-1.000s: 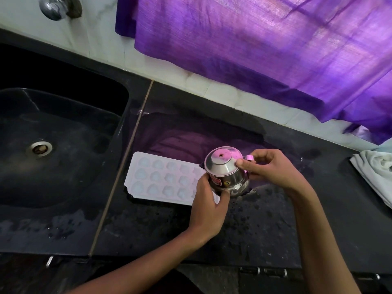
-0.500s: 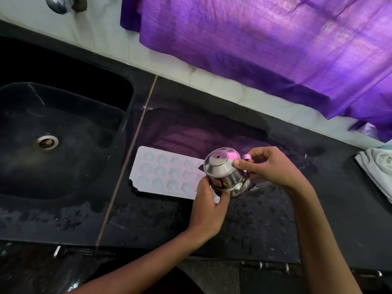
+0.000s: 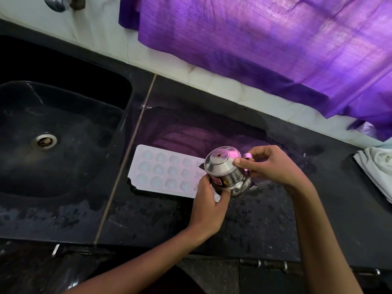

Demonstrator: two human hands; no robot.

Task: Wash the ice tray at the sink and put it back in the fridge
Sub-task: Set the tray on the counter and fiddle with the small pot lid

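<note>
Right now the ice tray (image 3: 167,172) lies flat on the wet tabletop (image 3: 244,225), just beside the sink (image 3: 63,134). It looks light, thin, slippery; I'd pinch its bare left rim. My left hand (image 3: 209,206) and right hand (image 3: 273,166) both grip a steel pot (image 3: 227,171) overlapping its right end.

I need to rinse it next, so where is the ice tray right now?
In the head view the ice tray lies flat on the black counter just right of the sink, its right end behind the steel pot held in both hands.
</note>
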